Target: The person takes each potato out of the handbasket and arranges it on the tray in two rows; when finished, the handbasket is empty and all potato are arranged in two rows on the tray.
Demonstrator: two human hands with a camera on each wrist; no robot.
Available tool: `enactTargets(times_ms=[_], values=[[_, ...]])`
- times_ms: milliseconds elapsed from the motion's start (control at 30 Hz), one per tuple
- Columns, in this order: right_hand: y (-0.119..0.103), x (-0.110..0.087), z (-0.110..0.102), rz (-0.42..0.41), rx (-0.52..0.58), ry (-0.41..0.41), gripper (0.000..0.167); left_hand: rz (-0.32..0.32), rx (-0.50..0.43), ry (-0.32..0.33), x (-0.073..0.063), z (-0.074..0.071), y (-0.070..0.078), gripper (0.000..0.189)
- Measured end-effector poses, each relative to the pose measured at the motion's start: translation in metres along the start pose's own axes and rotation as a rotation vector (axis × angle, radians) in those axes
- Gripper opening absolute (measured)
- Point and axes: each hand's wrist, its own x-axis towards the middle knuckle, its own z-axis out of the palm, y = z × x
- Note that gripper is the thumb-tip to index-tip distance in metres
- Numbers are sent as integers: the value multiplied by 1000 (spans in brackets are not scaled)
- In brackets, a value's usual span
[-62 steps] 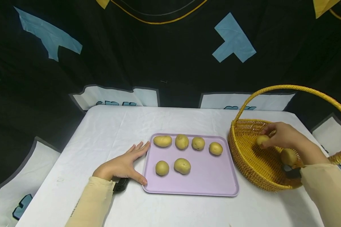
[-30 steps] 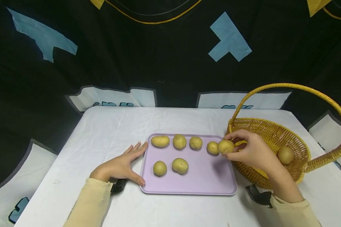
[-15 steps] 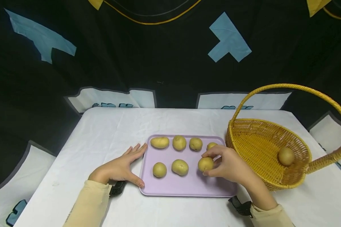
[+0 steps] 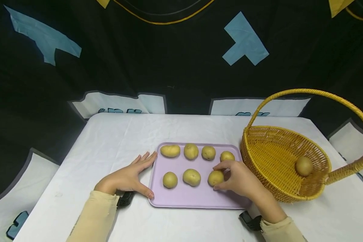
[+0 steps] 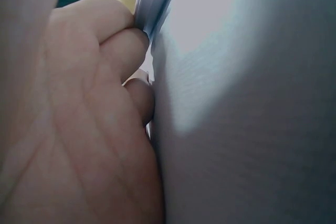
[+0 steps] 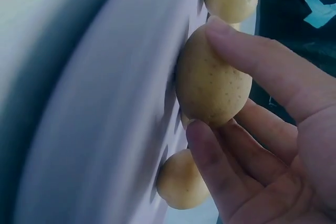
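My right hand [image 4: 237,178] pinches a round yellow potato [image 4: 215,178] at the right end of the front row on the lilac tray [image 4: 199,200]. In the right wrist view, thumb and fingertips grip this potato [image 6: 212,80] from opposite sides, low over the tray. A potato [image 4: 192,177] and a smaller one [image 4: 170,180] lie to its left. Several more form the back row, among them an oblong potato [image 4: 170,151]. With fingers and thumb spread, my left hand [image 4: 128,178] rests at the tray's left edge. Its palm [image 5: 89,114] fills much of the left wrist view.
Right of the tray stands a yellow wicker basket [image 4: 269,168] with a tall arched handle [image 4: 314,91]. One potato [image 4: 304,166] lies inside it. A white cloth [image 4: 109,134] covers the table, and a dark curtain [image 4: 169,60] hangs behind.
My right hand has carried the potato leftward out of the basket, over the tray's right side, and down to the front row. My left hand has kept its place at the tray's edge.
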Motion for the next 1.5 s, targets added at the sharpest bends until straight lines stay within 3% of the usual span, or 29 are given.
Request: enactTargets(times_ms=[767, 1100, 1333, 1500], values=[[-1, 0, -1, -94, -25, 1, 59, 4, -7, 2, 0, -3, 3, 138], [-9, -10, -36, -116, 55, 91, 52, 2, 1, 3, -2, -4, 1, 138], [-5, -26, -70, -46, -33, 222, 51, 18, -18, -3, 0, -3, 1, 138], [4, -37, -82, -35, -72, 264, 48, 17, -15, -8, 2, -1, -1, 137]])
